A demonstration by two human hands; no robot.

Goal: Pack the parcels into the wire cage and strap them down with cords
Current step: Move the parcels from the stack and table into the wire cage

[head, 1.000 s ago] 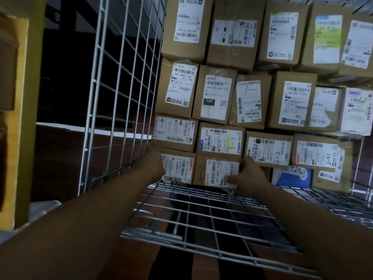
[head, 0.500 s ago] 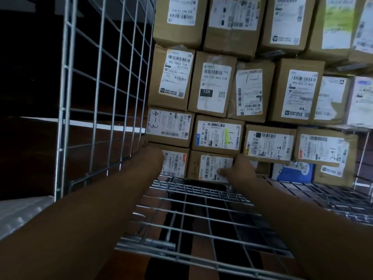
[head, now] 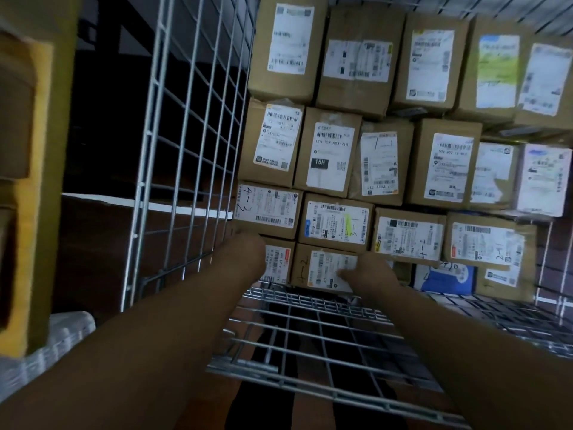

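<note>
Several brown cardboard parcels with white labels are stacked in rows against the back of the wire cage [head: 192,150]. My left hand [head: 245,252] lies against the left end of the bottom-left parcel [head: 279,263]; its fingers are hidden behind the hand. My right hand [head: 369,274] presses on the front label of the bottom parcel marked "4-2" [head: 319,268], thumb pointing left. Both forearms reach in over the cage's mesh floor [head: 310,333]. No cords are in view.
A blue-and-white parcel [head: 446,277] sits in the bottom row to the right of my right hand. A yellow frame with cardboard [head: 37,181] stands outside the cage at the left, and something white and wrapped [head: 62,336] lies below it.
Both hands stay on the same two bottom parcels. The view swung right, then back left, bringing the yellow frame into sight again.
</note>
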